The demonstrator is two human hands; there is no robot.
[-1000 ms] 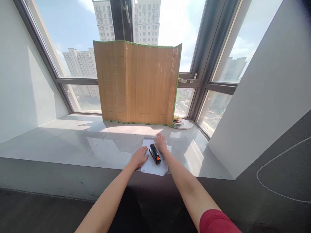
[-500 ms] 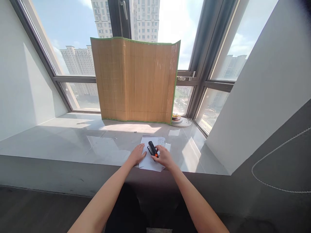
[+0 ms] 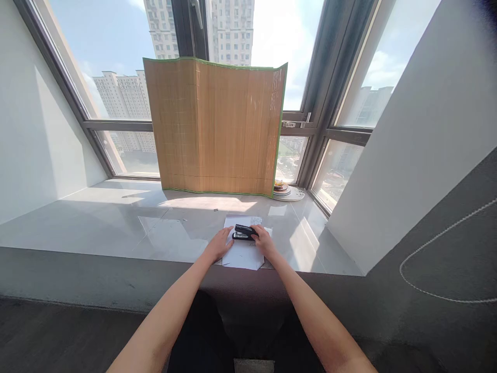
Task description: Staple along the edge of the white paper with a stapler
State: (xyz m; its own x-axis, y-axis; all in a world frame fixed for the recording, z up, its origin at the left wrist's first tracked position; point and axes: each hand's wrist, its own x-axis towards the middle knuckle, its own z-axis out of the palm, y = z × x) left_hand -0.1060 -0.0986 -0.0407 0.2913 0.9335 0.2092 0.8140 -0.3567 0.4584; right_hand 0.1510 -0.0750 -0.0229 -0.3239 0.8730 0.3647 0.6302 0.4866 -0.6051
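Note:
A black stapler [image 3: 244,232] lies sideways over white sheets of paper [image 3: 243,256] near the front edge of the sill. My right hand [image 3: 264,241] grips the stapler's right end between thumb and fingers. On the left edge of the paper rests my left hand [image 3: 219,244], its fingers spread and its fingertips close to the stapler's left end. Some writing or print shows at the paper's upper right, too small to read.
A bamboo mat [image 3: 217,127] with green edging stands upright against the window. Right of its foot is a stack of round plates [image 3: 285,191]. A small dark piece [image 3: 216,210] lies on the sill [image 3: 97,228]. A cord [image 3: 419,248] hangs at the right.
The stapler has turned from a steep slant to nearly level, its front end now toward the left. My right hand has turned with it. My left hand stays on the paper's left edge.

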